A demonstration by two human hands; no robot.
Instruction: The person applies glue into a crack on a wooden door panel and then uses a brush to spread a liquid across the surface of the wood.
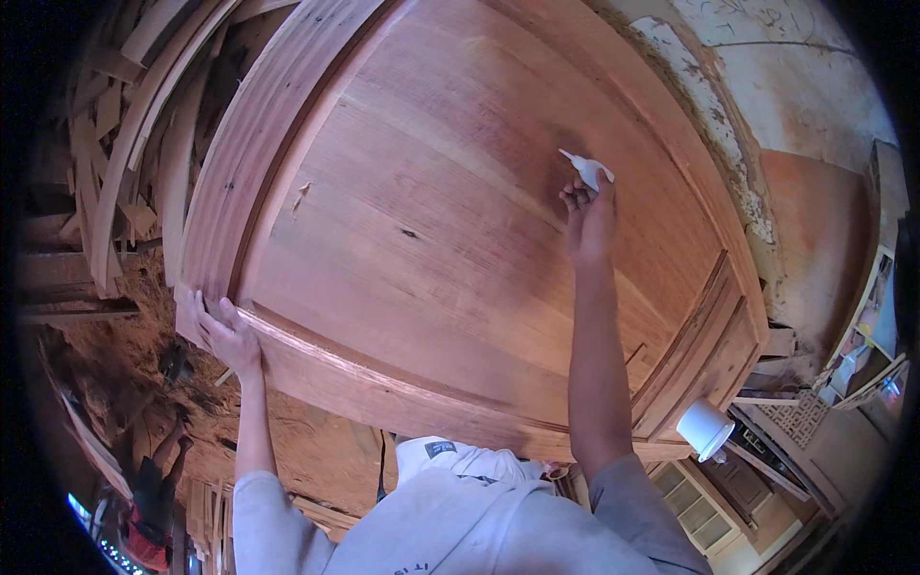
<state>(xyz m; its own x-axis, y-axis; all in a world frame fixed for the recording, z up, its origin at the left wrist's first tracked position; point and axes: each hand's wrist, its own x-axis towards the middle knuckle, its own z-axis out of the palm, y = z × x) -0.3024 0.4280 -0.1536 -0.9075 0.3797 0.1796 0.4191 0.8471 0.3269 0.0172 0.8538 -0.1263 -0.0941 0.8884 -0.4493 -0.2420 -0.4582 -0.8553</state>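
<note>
we're pinching a white bottle (594,172) in our right grip (590,222), prob for nozzle control | left grip (228,335) resting spread on wooden panel (431,230), likely bracing us

1. On my feed, the left hand (226,335) rests at the near-left corner of a large wooden panel (431,240), fingers spread.
2. I see the right hand (591,216) gripping a white bottle (594,172) over the panel, its thin nozzle angled up-left.
3. A white tub (706,427) sits at the panel's near-right corner.
4. Wood offcuts (144,125) crowd the left side.
</note>
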